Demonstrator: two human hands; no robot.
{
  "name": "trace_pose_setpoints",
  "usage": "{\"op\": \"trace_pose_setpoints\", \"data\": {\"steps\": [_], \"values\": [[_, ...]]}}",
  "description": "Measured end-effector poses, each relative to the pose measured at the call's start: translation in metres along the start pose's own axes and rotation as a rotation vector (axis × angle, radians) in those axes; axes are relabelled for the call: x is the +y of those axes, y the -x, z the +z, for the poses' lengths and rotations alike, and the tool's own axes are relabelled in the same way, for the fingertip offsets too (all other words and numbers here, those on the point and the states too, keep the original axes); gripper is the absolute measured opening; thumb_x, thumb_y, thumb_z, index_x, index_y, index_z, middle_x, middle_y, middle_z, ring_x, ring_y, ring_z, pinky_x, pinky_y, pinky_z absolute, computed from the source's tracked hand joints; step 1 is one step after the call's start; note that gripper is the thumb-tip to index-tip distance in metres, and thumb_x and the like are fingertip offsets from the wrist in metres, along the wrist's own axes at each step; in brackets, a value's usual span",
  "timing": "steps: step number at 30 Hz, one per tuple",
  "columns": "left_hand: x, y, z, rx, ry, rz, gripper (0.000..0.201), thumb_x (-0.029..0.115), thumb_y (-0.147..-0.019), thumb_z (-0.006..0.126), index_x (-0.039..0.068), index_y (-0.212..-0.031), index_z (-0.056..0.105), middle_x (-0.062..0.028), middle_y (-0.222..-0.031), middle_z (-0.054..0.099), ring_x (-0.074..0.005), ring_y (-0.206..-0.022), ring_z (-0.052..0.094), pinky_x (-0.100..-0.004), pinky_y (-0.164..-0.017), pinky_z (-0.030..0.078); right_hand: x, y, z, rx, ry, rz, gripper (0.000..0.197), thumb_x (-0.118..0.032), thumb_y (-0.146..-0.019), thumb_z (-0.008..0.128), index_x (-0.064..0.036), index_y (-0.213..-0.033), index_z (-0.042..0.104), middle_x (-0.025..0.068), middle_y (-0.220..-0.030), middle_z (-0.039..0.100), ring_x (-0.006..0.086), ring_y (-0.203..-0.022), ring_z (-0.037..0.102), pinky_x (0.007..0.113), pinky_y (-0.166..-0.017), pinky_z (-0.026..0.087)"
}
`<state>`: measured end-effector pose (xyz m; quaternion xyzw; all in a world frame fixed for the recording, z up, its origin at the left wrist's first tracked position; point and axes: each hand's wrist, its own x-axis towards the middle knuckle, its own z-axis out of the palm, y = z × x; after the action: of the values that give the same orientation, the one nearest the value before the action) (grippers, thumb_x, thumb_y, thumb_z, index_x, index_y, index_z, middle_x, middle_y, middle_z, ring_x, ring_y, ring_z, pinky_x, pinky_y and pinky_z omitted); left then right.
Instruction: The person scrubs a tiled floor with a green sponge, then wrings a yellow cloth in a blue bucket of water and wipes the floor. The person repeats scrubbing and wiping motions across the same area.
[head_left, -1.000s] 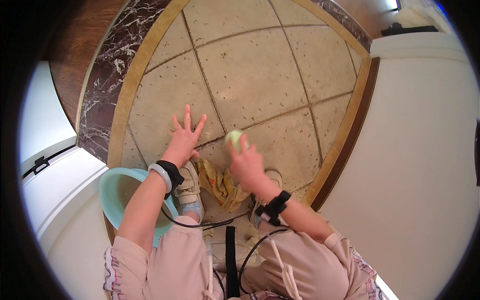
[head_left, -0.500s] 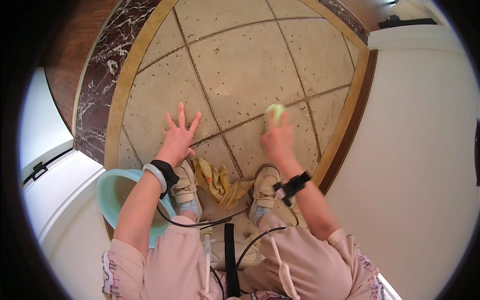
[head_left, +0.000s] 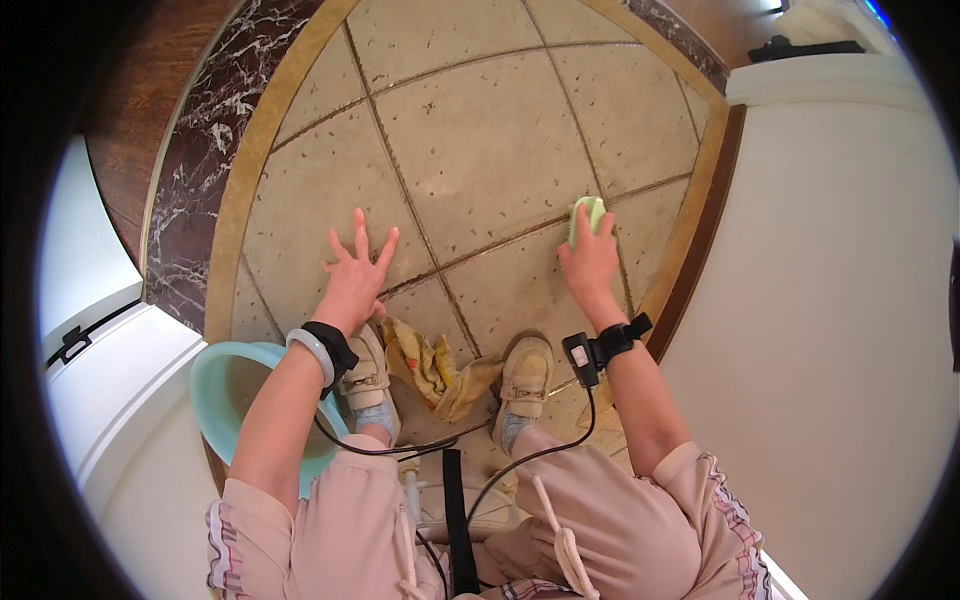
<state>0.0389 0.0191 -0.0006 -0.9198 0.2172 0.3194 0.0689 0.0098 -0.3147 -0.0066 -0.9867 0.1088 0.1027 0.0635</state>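
Note:
My right hand (head_left: 590,265) is closed on a small light green oval scrubber (head_left: 586,222), which lies against the tiled floor (head_left: 480,140) near a grout line. Its underside is hidden. To the left, my left hand (head_left: 356,280) is open with fingers spread over a tile, holding nothing; whether the fingertips touch the floor I cannot tell. A crumpled yellowish cloth (head_left: 430,370) lies on the floor between my shoes, just behind my left hand. Beside my left forearm stands a light blue bucket (head_left: 212,395) with murky water inside.
Dark bits are scattered over the tiles. White cabinets (head_left: 830,300) close off the right side, and a white panel (head_left: 140,370) stands at the left. A dark marbled stone border (head_left: 200,190) edges the floor. Black cables (head_left: 520,455) hang across my legs.
My right hand has moved to the right with the green scrubber. My left hand has stayed in nearly the same place, fingers still spread.

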Motion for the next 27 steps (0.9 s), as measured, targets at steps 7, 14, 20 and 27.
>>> {"op": "trace_pose_setpoints", "data": {"steps": [7, 14, 20, 27], "values": [[0.001, -0.001, 0.003, 0.000, -0.015, 0.012, 0.128, 0.030, -0.060, 0.092, 0.027, -0.158, 0.011, -0.0321, -0.159, -0.006, -0.0635, -0.131, 0.033, -0.0551, -0.085, 0.059, -0.077, 0.054, 0.035, 0.052, 0.072, -0.455, 0.064, -0.003, -0.076, 0.063, -0.0098, -0.138, 0.048, 0.0300, -0.133, 0.047, 0.0363, -0.083, 0.059, 0.044, -0.072, 0.055], [0.004, -0.004, -0.007, -0.037, -0.049, -0.009, 0.129, 0.031, -0.059, 0.092, 0.028, -0.159, 0.009, -0.0314, -0.160, -0.006, -0.0618, -0.131, 0.034, -0.0532, -0.085, 0.059, -0.027, 0.009, 0.023, 0.097, 0.199, -0.230, 0.063, -0.011, -0.080, 0.063, -0.0105, -0.140, 0.048, 0.0285, -0.139, 0.042, 0.0360, -0.087, 0.061, 0.043, -0.075, 0.054], [-0.003, 0.000, 0.008, 0.014, -0.014, 0.021, 0.131, 0.031, -0.058, 0.092, 0.028, -0.159, 0.009, -0.0325, -0.159, -0.005, -0.0637, -0.130, 0.033, -0.0528, -0.084, 0.059, -0.033, 0.016, 0.043, 0.195, 0.048, -0.313, 0.064, -0.009, -0.076, 0.063, -0.0113, -0.139, 0.050, 0.0276, -0.137, 0.044, 0.0370, -0.086, 0.059, 0.047, -0.072, 0.054], [0.007, -0.005, -0.006, -0.011, -0.025, 0.000, 0.130, 0.026, -0.058, 0.092, 0.028, -0.159, 0.009, -0.0300, -0.160, -0.006, -0.0626, -0.130, 0.034, -0.0544, -0.086, 0.058, -0.042, 0.028, 0.046, 0.237, 0.134, -0.477, 0.065, -0.009, -0.075, 0.065, -0.0106, -0.139, 0.050, 0.0281, -0.135, 0.046, 0.0389, -0.094, 0.060, 0.047, -0.073, 0.054]]}}
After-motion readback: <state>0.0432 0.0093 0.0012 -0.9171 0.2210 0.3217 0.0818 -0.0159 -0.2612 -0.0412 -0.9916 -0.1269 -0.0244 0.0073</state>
